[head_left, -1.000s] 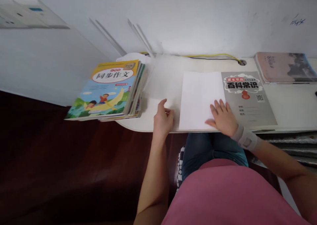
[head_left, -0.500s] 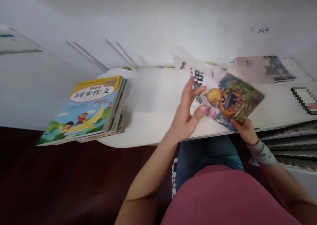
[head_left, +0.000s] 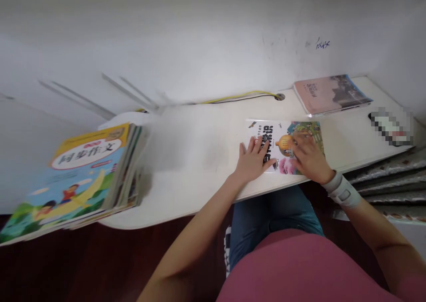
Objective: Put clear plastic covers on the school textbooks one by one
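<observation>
A book (head_left: pixel 282 164) with a white, pink and green cover and a yellow gourd picture lies flat on the white table (head_left: pixel 186 160) in front of me. My left hand (head_left: pixel 252 162) rests on its left part, fingers spread over the dark printed title. On the right part of the cover lies my right hand (head_left: pixel 309 158), fingers stretched out and a grey band round the wrist. Both palms face down, and neither hand grips the book. Parts of the cover are hidden beneath them.
At the left end stands a stack of books (head_left: pixel 80 178), a yellow and blue one on top. A pinkish book pile (head_left: pixel 319 96) lies at the back right, near a blurred-out phone (head_left: pixel 389 127). A yellow cable (head_left: pixel 239 94) runs along the wall to a hole.
The book was tilted in the air in my right hand, with my left hand open beside it. Now it lies flat on the table under both hands. The view has shifted.
</observation>
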Motion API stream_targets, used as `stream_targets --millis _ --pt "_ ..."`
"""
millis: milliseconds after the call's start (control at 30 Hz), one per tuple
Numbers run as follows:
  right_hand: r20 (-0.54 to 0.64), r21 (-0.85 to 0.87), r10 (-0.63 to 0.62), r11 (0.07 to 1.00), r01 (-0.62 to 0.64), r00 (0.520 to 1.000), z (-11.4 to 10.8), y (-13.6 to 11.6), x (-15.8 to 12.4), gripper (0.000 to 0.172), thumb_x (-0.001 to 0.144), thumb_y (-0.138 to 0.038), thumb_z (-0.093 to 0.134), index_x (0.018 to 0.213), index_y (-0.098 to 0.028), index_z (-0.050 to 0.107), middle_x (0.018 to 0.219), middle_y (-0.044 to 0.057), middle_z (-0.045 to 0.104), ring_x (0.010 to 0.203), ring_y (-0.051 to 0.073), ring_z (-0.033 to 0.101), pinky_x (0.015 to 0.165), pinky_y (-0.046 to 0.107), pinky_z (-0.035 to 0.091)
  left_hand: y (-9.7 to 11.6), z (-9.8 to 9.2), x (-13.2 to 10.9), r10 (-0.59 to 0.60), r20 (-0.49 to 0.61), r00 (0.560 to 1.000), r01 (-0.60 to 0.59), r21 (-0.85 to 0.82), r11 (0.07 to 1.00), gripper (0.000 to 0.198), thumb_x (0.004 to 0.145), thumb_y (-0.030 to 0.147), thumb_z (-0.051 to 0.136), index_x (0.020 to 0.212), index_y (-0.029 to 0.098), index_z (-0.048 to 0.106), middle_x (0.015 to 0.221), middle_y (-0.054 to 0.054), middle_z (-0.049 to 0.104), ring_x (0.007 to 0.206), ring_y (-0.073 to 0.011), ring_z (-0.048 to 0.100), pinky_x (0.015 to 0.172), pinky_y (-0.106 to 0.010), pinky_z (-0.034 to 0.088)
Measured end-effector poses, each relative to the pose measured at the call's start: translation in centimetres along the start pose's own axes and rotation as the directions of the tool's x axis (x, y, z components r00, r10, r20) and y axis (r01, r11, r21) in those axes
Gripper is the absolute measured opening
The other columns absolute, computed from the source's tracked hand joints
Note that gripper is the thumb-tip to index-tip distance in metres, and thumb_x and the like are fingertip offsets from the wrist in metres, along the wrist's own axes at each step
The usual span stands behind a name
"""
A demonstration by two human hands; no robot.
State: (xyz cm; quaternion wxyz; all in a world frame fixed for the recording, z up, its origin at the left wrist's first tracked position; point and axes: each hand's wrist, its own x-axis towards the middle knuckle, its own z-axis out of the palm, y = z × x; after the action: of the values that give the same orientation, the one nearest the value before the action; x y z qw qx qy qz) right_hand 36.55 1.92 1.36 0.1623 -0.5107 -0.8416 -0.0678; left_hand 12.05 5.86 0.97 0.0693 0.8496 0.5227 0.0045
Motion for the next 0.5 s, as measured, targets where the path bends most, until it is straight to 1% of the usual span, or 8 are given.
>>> stream_targets --millis 33,67,100,167,233,300,367,500 --pt "0.081 0.008 -0.080 0.997 0.080 0.994 0.5 0.0 0.1 0.053 0.094 -0.038 0.040 0.144 -0.017 0.040 0.149 0.014 0.042 0.140 0.028 0.033 0.112 0.051 0.030 -0.4 -0.1 -0.2 -0.004 0.006 1.000 0.004 -0.003 1.000 0.072 0.093 0.062 0.030 0.151 0.020 0.027 0.160 -0.011 0.020 0.147 -0.0363 0.013 0.114 -0.061 0.015" --pt "0.137 0.010 -0.099 0.995 0.099 0.986 0.8 0.5 0.0 0.051 0.095 -0.038 0.039 0.141 -0.018 0.044 0.148 0.012 0.045 0.138 0.028 0.037 0.111 0.050 0.032 -0.9 -0.1 -0.4 -0.030 0.011 0.999 0.030 -0.006 1.000 0.071 0.093 0.060 0.029 0.151 0.019 0.027 0.159 -0.012 0.020 0.147 -0.0356 0.015 0.114 -0.059 0.017" --pt "0.162 -0.008 -0.052 0.999 0.054 0.985 1.0 1.5 -0.3 0.049 0.095 -0.039 0.038 0.138 -0.018 0.048 0.146 0.013 0.047 0.136 0.028 0.040 0.109 0.049 0.034 -1.6 -0.2 -0.6 -0.077 0.009 0.997 0.077 -0.008 0.997 0.070 0.095 0.058 0.028 0.151 0.016 0.027 0.159 -0.013 0.022 0.146 -0.0355 0.017 0.114 -0.058 0.020" --pt "0.121 -0.088 0.191 0.980 -0.181 0.974 1.0 4.5 -1.1 0.048 0.095 -0.036 0.037 0.133 -0.011 0.052 0.142 0.018 0.050 0.132 0.030 0.044 0.102 0.047 0.039 -3.1 -0.6 -0.6 -0.181 -0.023 0.983 0.181 -0.006 0.984 0.067 0.096 0.051 0.029 0.148 0.009 0.032 0.155 -0.019 0.030 0.143 -0.0357 0.025 0.112 -0.055 0.026" --pt "0.065 -0.156 0.409 0.905 -0.395 0.910 0.5 7.8 -1.5 0.046 0.093 -0.038 0.041 0.124 -0.008 0.058 0.132 0.023 0.057 0.120 0.032 0.053 0.094 0.047 0.043 -4.4 -1.2 0.4 -0.246 -0.074 0.967 0.246 -0.004 0.969 0.060 0.095 0.046 0.033 0.139 0.006 0.044 0.145 -0.024 0.044 0.135 -0.0363 0.039 0.107 -0.052 0.035" --pt "0.077 -0.126 0.532 0.844 -0.521 0.843 0.0 10.3 -0.6 0.041 0.091 -0.040 0.043 0.107 -0.011 0.066 0.114 0.020 0.066 0.105 0.031 0.060 0.084 0.042 0.046 -5.3 -2.0 2.6 -0.300 -0.120 0.946 0.300 -0.025 0.954 0.050 0.093 0.044 0.038 0.123 0.008 0.057 0.130 -0.025 0.056 0.123 -0.0363 0.052 0.098 -0.049 0.042" --pt "0.105 0.005 0.618 0.783 -0.622 0.779 -0.1 11.6 1.5 0.040 0.094 -0.039 0.039 0.096 -0.013 0.069 0.098 0.015 0.070 0.090 0.025 0.063 0.076 0.035 0.045 -5.8 -2.8 5.8 -0.396 -0.129 0.909 0.384 -0.106 0.917 0.046 0.091 0.045 0.041 0.109 0.010 0.064 0.120 -0.024 0.061 0.112 -0.0353 0.058 0.092 -0.047 0.045" --pt "0.174 0.172 0.674 0.697 -0.696 0.718 0.7 11.9 6.3 0.031 0.090 -0.037 0.049 0.082 -0.014 0.068 0.086 0.011 0.070 0.079 0.021 0.061 0.071 0.031 0.042 -6.0 -3.8 11.1 -0.489 0.007 0.872 0.453 -0.388 0.803 0.038 0.089 0.040 0.042 0.096 0.011 0.066 0.095 -0.014 0.071 0.082 -0.0228 0.066 0.075 -0.033 0.049"
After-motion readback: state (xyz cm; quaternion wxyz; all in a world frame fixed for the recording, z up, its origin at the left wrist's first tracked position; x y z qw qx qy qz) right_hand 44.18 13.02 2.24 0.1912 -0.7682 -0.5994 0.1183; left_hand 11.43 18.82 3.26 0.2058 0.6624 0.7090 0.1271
